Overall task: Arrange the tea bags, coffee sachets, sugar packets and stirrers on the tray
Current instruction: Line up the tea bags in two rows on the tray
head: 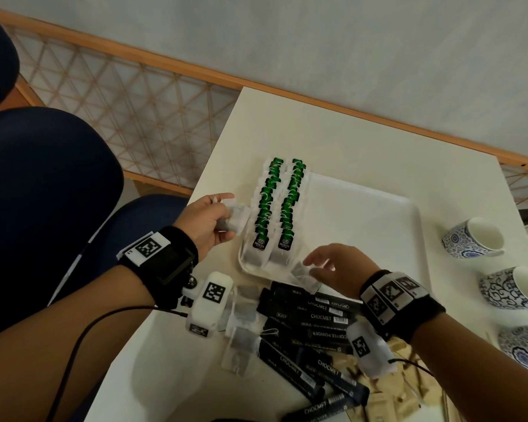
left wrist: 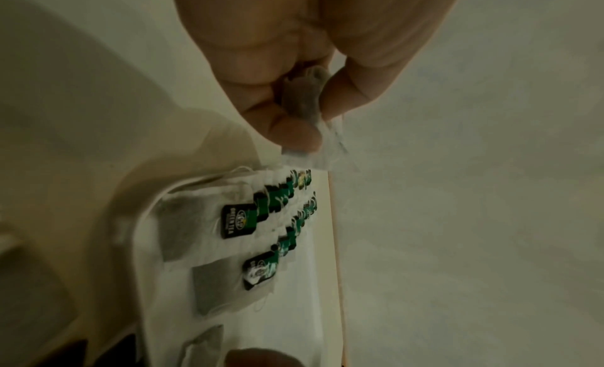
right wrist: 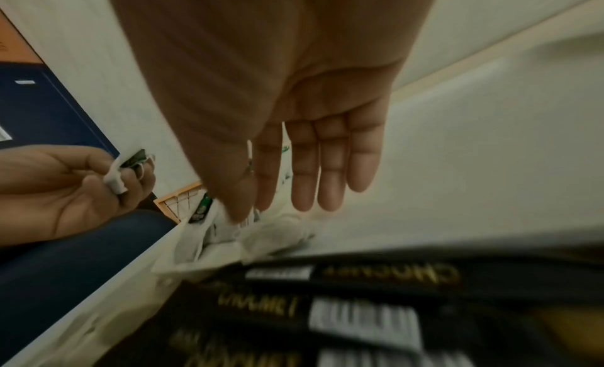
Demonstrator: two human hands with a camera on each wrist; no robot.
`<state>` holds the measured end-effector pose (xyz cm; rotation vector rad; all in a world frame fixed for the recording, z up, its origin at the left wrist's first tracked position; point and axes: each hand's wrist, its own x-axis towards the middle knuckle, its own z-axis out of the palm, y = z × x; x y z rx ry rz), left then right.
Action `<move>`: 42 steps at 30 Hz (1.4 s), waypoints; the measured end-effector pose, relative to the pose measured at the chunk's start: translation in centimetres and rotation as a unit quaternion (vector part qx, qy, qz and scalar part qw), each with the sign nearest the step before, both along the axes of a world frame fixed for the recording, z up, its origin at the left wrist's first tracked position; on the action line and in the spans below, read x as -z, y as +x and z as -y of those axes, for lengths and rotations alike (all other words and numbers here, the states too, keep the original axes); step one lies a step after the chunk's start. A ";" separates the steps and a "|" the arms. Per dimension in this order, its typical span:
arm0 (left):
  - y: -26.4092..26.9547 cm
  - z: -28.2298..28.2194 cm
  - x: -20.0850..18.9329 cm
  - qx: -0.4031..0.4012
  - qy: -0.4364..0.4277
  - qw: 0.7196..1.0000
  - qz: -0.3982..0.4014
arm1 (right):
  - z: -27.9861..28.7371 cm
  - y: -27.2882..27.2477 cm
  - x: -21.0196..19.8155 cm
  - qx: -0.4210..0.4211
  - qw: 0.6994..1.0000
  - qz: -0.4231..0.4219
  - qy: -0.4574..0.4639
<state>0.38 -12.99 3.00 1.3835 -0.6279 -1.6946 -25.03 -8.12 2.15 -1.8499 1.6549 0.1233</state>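
A white tray (head: 363, 214) lies on the table with two rows of green-tagged tea bags (head: 276, 205) along its left side. Just left of those rows, my left hand (head: 226, 214) pinches a tea bag (head: 237, 220); the left wrist view shows that tea bag (left wrist: 304, 101) squeezed between thumb and fingers above the rows (left wrist: 278, 217). My right hand (head: 313, 268) hovers over the tray's near edge with straight fingers (right wrist: 304, 181), its tips beside a loose tea bag (head: 302, 277). Black coffee sachets (head: 311, 324), more loose tea bags (head: 241, 333) and brown sugar packets (head: 393, 391) are piled nearer me.
Three blue-patterned cups (head: 473, 239) stand along the table's right edge. A blue chair (head: 43, 193) and a wooden lattice (head: 141, 111) lie left of the table. The tray's right half (head: 378, 239) is bare.
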 end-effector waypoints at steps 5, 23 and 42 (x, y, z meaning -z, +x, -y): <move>-0.6 -0.2 0.2 0.016 0.000 1.000 0.005 | -1.5 -0.2 0.5 -0.029 0.998 -0.020 0.053; -0.6 -0.5 0.2 0.041 -0.003 0.999 0.010 | -0.9 0.1 0.2 -0.027 0.996 -0.035 0.073; -0.6 -0.4 0.5 0.056 -0.001 0.998 -0.001 | 0.1 2.2 -1.4 0.018 0.992 0.097 -0.081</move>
